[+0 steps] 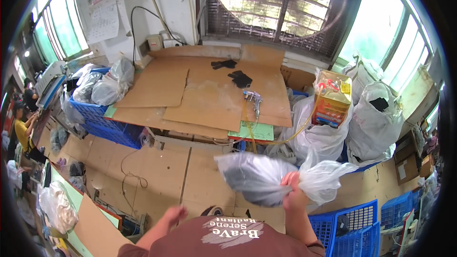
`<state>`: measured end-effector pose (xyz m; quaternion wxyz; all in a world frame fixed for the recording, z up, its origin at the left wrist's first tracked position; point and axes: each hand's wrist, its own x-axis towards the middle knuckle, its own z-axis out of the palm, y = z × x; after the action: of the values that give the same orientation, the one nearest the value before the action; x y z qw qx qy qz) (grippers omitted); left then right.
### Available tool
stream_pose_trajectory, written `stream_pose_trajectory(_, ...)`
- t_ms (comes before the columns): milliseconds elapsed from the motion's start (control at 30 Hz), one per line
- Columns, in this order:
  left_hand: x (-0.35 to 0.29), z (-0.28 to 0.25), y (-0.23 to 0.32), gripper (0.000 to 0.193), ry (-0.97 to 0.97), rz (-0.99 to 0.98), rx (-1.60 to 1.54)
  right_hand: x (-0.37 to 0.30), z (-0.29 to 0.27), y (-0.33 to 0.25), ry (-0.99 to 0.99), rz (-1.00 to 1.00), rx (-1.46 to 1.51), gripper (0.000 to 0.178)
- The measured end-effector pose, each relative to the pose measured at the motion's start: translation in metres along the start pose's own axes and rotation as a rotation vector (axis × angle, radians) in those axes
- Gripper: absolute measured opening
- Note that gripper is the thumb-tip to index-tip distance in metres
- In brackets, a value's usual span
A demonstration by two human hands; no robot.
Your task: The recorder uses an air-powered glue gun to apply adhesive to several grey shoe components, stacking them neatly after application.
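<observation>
My right hand (294, 191) is closed round the gathered neck of a translucent plastic bag (254, 177). Something dark fills the bag, too veiled to make out. The bag hangs in the air before my body, its loose mouth flaring to the right of my fist. Low in front of my shirt, my left hand (175, 214) has its fingers curled in, and nothing shows in it. Beyond the bag stands a cardboard-covered table (209, 95), with two black gloves (240, 79) and a spray gun (253, 101) on top.
Blue crates (107, 126) holding plastic bags stand left of the table. On the right, a rectangular tin (332, 100) sits among large white sacks (373, 119). Blue crates (352, 231) lie low at right. A cable (126, 173) trails over the floor. People (24, 131) work far left.
</observation>
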<state>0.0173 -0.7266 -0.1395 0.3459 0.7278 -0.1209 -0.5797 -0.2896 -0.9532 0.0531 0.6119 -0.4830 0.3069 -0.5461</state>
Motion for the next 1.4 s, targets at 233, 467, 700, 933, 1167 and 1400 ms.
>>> stream_pose_trajectory(233, 0.088, 0.054, 0.273, 0.041, -0.568, 0.725, -0.695, 0.09, 0.055, -0.027, 0.003, -0.096, 0.291, 0.038)
stream_pose_trajectory(467, 0.138, 0.059, 0.304, 0.044, -0.764, 0.311, -0.407, 0.173, 0.071, 0.012, -0.038, 0.128, 0.504, 0.036)
stream_pose_trajectory(700, 0.197, 0.034, 0.367, 0.025, -0.557, 0.044, -0.116, 0.272, 0.101, 0.039, 0.026, 0.104, 0.33, 0.038)
stream_pose_trajectory(933, 0.259, 0.044, 0.461, 0.014, -0.334, 0.388, -0.29, 0.35, 0.115, 0.056, -0.025, 0.025, 0.392, 0.036)
stream_pose_trajectory(1167, 0.273, 0.045, 0.574, 0.017, -0.283, 0.533, -0.434, 0.381, 0.099, 0.082, 0.212, -0.02, 0.562, 0.033)
stream_pose_trajectory(1400, 0.203, 0.078, 0.688, 0.02, -0.555, 0.738, -0.445, 0.36, 0.094, 0.187, 0.285, 0.327, 0.927, 0.046)
